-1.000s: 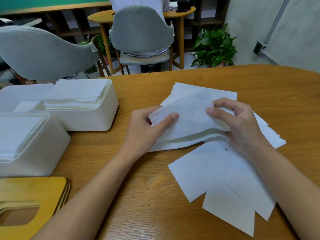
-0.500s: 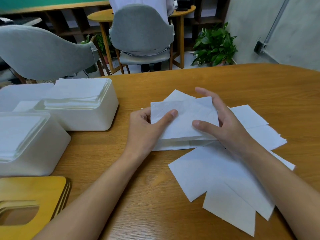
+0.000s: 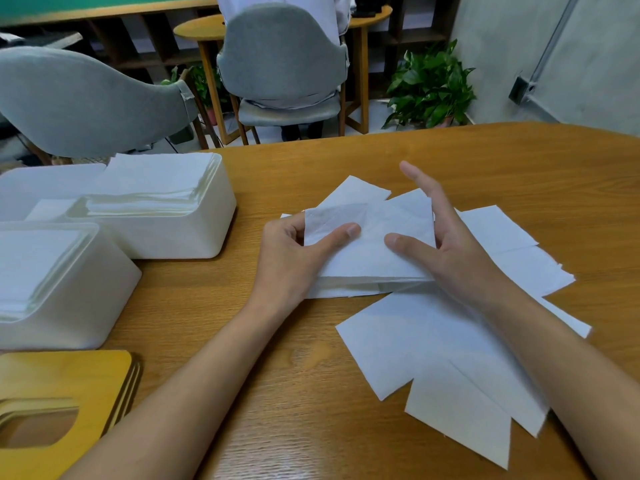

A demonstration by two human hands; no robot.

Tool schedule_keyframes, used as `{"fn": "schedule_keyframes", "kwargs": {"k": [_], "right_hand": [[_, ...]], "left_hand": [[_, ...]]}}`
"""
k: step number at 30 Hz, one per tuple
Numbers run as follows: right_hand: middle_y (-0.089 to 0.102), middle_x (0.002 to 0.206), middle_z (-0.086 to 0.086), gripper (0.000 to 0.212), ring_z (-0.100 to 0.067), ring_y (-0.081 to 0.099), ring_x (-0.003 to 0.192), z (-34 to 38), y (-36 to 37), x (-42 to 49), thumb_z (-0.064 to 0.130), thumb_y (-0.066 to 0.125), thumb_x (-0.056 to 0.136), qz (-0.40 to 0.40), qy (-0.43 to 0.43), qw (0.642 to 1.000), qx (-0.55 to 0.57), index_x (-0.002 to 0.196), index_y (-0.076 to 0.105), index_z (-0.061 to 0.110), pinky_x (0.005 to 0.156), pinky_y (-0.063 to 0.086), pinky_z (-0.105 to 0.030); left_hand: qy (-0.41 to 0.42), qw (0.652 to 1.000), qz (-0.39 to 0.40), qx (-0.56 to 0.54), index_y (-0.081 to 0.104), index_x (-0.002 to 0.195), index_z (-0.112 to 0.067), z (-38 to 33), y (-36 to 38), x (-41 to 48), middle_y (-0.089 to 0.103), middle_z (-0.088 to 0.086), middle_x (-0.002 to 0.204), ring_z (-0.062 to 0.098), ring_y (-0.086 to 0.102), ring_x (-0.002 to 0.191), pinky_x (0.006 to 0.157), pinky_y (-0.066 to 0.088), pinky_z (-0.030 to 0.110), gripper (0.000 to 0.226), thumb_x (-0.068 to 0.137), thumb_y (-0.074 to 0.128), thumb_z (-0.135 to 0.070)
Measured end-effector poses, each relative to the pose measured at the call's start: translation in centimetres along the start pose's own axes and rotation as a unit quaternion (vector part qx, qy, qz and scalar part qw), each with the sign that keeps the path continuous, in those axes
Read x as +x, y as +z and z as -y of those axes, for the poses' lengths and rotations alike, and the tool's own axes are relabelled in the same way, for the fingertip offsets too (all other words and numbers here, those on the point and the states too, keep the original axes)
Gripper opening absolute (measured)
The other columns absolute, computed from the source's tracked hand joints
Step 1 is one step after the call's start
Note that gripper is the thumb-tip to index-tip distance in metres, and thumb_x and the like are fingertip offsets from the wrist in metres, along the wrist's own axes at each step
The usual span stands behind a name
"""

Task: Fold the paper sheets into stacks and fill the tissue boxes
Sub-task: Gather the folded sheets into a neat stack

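A folded stack of white paper sheets [image 3: 367, 261] lies at the table's middle. My left hand [image 3: 294, 258] pinches its left edge, thumb on top and fingers behind. My right hand [image 3: 446, 247] rests along the stack's right side with straight fingers and the thumb flat on the top sheet. Several loose unfolded sheets [image 3: 440, 362] spread out below and to the right. Two white tissue boxes stand at the left, the far one [image 3: 180, 233] piled with folded sheets above its rim, the near one [image 3: 69, 296] also holding sheets.
Yellow wooden box lids [image 3: 69, 393] with a slot are stacked at the lower left. Another white box [image 3: 38, 181] sits behind at the far left. Grey chairs [image 3: 280, 60], a person seated at a round table, and a potted plant [image 3: 433, 91] lie beyond the table's far edge.
My right hand folded the top sheet over onto the stack, then straightened and flattened along the right side. My left hand stayed pinching the left edge.
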State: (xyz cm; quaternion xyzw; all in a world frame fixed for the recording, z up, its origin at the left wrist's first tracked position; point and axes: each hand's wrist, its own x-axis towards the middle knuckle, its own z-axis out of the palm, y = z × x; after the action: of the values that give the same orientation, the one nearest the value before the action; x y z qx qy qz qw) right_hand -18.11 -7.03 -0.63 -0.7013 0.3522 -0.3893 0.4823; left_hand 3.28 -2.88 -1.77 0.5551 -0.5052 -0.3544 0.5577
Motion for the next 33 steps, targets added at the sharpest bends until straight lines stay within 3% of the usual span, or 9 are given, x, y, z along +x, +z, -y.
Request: {"fn": "schedule_keyframes", "kwargs": {"k": [6,9,11,13,16,19,24,28,33], "right_hand": [[0.036,0.156,0.03,0.082,0.0,0.049,0.137,0.0,-0.1,0.0,0.013,0.07,0.098,-0.02,-0.021,1.0,-0.004,0.157,0.027,0.05,0.108,0.052,-0.035],[0.046,0.156,0.012,0.088,-0.012,0.058,0.133,0.0,-0.3,0.1,0.009,0.07,0.094,-0.039,-0.012,0.995,0.087,0.158,0.025,0.049,0.099,0.057,-0.033],[0.058,0.145,0.01,0.091,-0.017,0.065,0.126,0.2,-0.5,0.1,0.008,0.068,0.093,-0.043,-0.001,0.991,0.126,0.158,0.02,0.05,0.093,0.059,-0.034],[0.064,0.126,0.034,0.089,0.004,0.066,0.114,0.5,-0.6,0.3,0.003,0.064,0.093,-0.038,0.001,0.991,0.132,0.158,0.02,0.046,0.085,0.057,-0.018],[0.054,0.145,0.03,0.072,0.004,0.056,0.13,0.8,-0.9,0.2,0.008,0.07,0.092,0.017,0.006,0.993,0.118,0.151,0.047,0.04,0.102,0.05,-0.023],[0.073,0.126,0.011,0.033,-0.009,0.066,0.119,0.0,-1.1,0.2,0.006,0.069,0.095,0.028,0.04,0.997,0.059,0.121,0.077,0.025,0.093,0.05,-0.026],[0.075,0.123,0.015,0.034,-0.005,0.066,0.12,-0.7,-1.8,0.5,0.003,0.064,0.099,-0.106,0.036,0.993,0.027,0.116,0.08,0.028,0.104,0.052,-0.032],[0.075,0.122,0.012,0.038,-0.011,0.067,0.122,-1.6,-2.5,0.8,0.002,0.062,0.098,-0.171,0.038,0.984,0.018,0.116,0.08,0.03,0.11,0.051,-0.047],[0.075,0.122,0.016,0.039,-0.008,0.065,0.122,-1.9,-2.0,1.0,0.003,0.061,0.098,-0.173,0.05,0.983,0.017,0.114,0.08,0.033,0.109,0.052,-0.047]], "left_hand": [[0.055,0.992,-0.053,0.099,0.07,0.114,-0.029,0.0,0.1,-0.4,0.071,-0.011,0.113,0.012,0.066,0.101,0.077,0.056,0.033,0.037,0.083,0.088,-0.04],[0.002,0.999,-0.014,0.05,0.051,0.134,-0.041,-1.1,0.1,-0.5,0.061,-0.012,0.131,0.004,0.064,0.113,0.084,0.055,0.022,0.059,0.085,0.082,-0.046],[-0.057,0.997,0.043,-0.04,0.048,0.14,-0.038,-1.7,0.3,-0.7,0.074,-0.01,0.118,0.004,0.073,0.101,0.077,0.057,0.02,0.057,0.092,0.078,-0.033],[-0.038,0.997,0.049,-0.056,0.05,0.142,-0.028,-2.0,0.3,-0.9,0.079,-0.019,0.099,0.0,0.075,0.087,0.065,0.056,0.015,0.053,0.096,0.074,-0.016],[0.008,0.998,0.017,-0.057,0.051,0.14,-0.025,-1.5,0.4,-0.8,0.08,-0.007,0.102,0.013,0.078,0.087,0.063,0.059,0.024,0.055,0.094,0.077,-0.01],[0.021,0.999,-0.006,-0.029,0.049,0.138,-0.029,-0.7,0.5,-0.7,0.08,0.0,0.104,0.019,0.078,0.088,0.067,0.061,0.033,0.056,0.093,0.08,-0.016],[0.101,0.981,0.005,0.168,0.044,0.138,-0.032,0.8,0.2,-0.2,0.063,-0.012,0.122,0.003,0.06,0.117,0.089,0.052,0.022,0.06,0.091,0.081,-0.03],[0.111,0.936,0.092,0.321,0.06,0.104,-0.033,1.9,0.0,-0.1,0.058,-0.018,0.113,0.001,0.054,0.11,0.091,0.047,0.032,0.039,0.079,0.086,-0.05],[0.131,0.928,0.088,0.338,0.068,0.097,-0.031,2.0,0.1,-0.1,0.061,-0.017,0.109,0.006,0.058,0.107,0.089,0.049,0.035,0.026,0.083,0.082,-0.047]]}}
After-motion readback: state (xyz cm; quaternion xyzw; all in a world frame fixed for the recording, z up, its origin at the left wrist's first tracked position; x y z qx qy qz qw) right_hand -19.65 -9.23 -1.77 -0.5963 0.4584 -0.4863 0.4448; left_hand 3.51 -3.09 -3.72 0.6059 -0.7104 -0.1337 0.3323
